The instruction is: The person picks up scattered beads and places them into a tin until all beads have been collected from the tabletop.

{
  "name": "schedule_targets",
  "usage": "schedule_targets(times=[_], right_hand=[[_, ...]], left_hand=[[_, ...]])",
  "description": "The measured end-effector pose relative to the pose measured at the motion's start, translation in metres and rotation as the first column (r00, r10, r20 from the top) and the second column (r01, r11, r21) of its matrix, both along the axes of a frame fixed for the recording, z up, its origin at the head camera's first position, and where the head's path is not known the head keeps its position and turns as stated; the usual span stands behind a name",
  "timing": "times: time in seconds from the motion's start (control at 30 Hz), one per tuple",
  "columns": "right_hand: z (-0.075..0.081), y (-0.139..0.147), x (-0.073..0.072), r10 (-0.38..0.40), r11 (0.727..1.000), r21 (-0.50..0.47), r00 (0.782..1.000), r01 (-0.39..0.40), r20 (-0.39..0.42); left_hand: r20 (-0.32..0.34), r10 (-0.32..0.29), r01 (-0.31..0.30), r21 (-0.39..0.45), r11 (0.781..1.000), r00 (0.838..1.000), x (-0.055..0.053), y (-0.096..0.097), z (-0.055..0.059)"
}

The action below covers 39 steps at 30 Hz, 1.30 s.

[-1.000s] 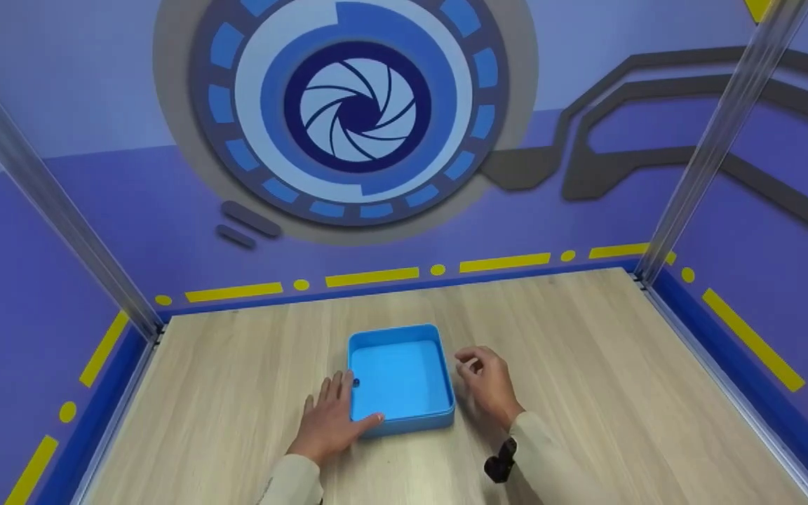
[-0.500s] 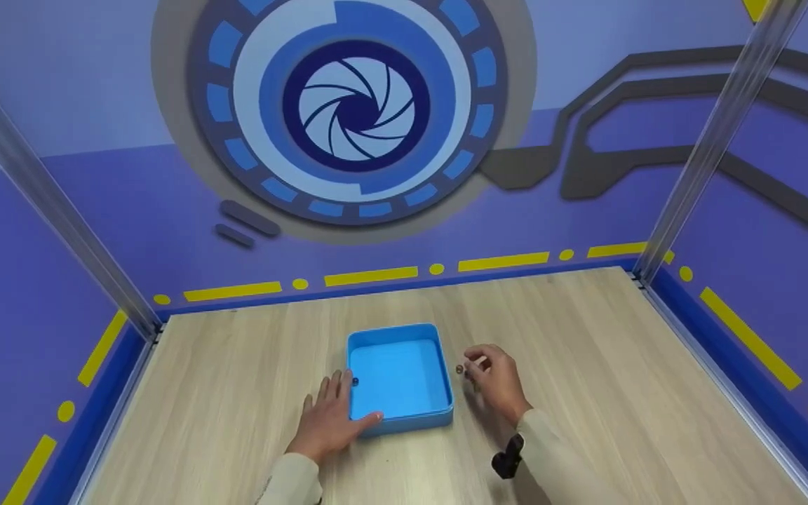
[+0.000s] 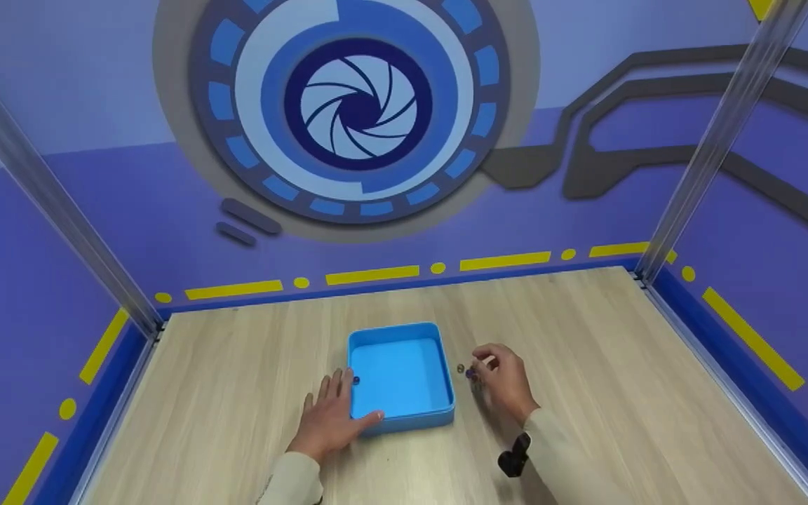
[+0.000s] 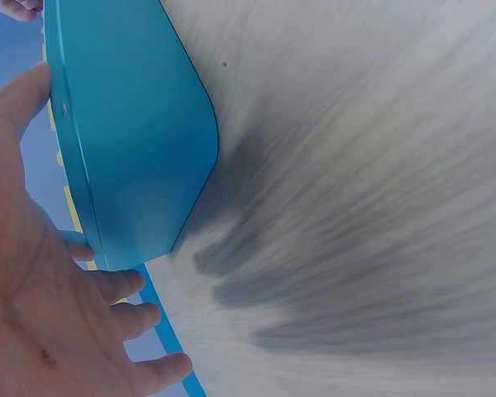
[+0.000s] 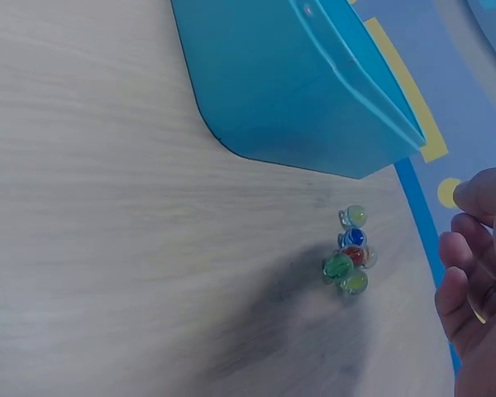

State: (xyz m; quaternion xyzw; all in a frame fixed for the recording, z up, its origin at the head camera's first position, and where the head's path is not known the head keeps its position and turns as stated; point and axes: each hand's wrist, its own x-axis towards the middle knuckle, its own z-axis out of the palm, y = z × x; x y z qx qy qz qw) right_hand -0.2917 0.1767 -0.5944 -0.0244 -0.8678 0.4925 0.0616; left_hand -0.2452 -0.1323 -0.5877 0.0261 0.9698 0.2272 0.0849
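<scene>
An open, light blue square box (image 3: 401,414) stands on the table. My left hand (image 3: 327,425) rests against its left side, fingers straight and spread, thumb over the front rim. In the left wrist view, that hand (image 4: 45,281) lies along the box's edge. Just right of the box, several glass marbles lie in a small cluster, among them a green marble (image 5: 338,266) and a blue marble (image 5: 354,238). My right hand (image 3: 507,377) hovers by them, its fingers loosely curled; nothing shows in its grasp. One clear, yellowish marble (image 3: 460,368) lies nearest the box.
A small dark round spot (image 3: 356,380) shows at the box's inner left wall; its kind is unclear. The pale wooden table (image 3: 236,379) is bounded by blue-purple panels (image 3: 130,210) and metal posts (image 3: 726,133).
My right hand has drawn back to the right, away from the box. Marbles hidden under it now show on the table. The left hand and box stay put.
</scene>
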Motion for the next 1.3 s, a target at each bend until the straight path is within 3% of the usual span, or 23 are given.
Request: schedule_targets(times=[0.87,1.3], right_hand=[[-0.018,0.012,0.000,0.017,1.000,-0.019,1.000,-0.017,-0.004],[-0.028,0.014,0.001,-0.001,0.999,0.038,1.000,0.001,0.012]], left_hand=[[-0.016,-0.003,0.003,-0.004,1.000,1.000,0.001,-0.001,0.001],[-0.006,-0.010,0.010,0.002,1.000,1.000,0.001,-0.001,0.000]])
